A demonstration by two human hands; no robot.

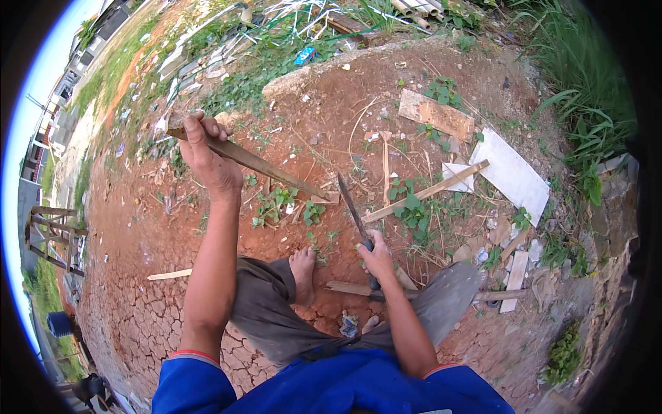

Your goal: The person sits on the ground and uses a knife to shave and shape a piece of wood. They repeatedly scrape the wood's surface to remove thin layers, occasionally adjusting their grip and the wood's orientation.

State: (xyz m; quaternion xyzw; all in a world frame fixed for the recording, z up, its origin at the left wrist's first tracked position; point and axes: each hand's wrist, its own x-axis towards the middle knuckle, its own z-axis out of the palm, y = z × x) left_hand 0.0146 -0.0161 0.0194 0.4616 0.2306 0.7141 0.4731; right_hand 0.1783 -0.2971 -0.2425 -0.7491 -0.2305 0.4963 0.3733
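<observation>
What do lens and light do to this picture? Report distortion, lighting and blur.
Head view: bright daylight, with the sky brightest; head view: black fisheye rim, the buildings leaning at left; head view: upper-right grass looks soft, while the stick in the left hand reads fairly clear.

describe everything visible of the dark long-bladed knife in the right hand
The dark long-bladed knife has a narrow, dull blade, apparently metal, tapering at the tip. Its dark handle shows above and below the bare right hand gripping it. It points away from the person, tip slanting left, beside the far end of a long brown wooden stick, a gap showing between them. Its sharpness cannot be told.
</observation>
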